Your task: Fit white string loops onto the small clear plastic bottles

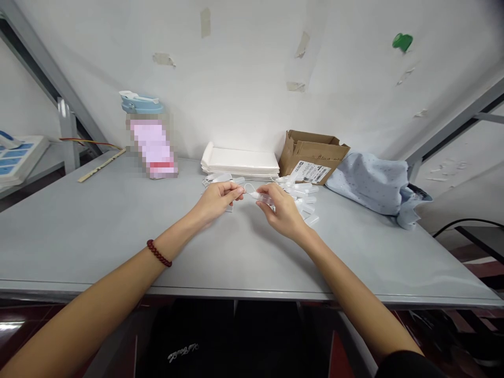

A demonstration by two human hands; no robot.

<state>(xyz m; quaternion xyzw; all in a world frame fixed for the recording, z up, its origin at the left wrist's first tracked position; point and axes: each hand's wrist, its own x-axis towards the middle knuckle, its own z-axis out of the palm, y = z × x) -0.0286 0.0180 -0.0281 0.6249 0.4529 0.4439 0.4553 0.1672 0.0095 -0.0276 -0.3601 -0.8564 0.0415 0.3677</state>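
Note:
My right hand (282, 211) is closed around a small clear plastic bottle (266, 198) with a white top, held on its side above the table. A thin white cord (249, 186) loops from that top toward my left hand (220, 200). The left thumb and forefinger pinch the end of the cord; whatever else is between them is too small to make out. Behind and beside the right hand lies a pile of similar clear pieces with white tops (305, 197). A few more such pieces (220, 177) lie just behind the left hand.
A stack of white flat sheets or envelopes (242, 160) rests against the wall. Right of it stand an open cardboard box (311, 157) and a bunched light-blue cloth (370, 181). At left are a blurred pink item (153, 144), a blue container (142, 104) and a thin strip (102, 165).

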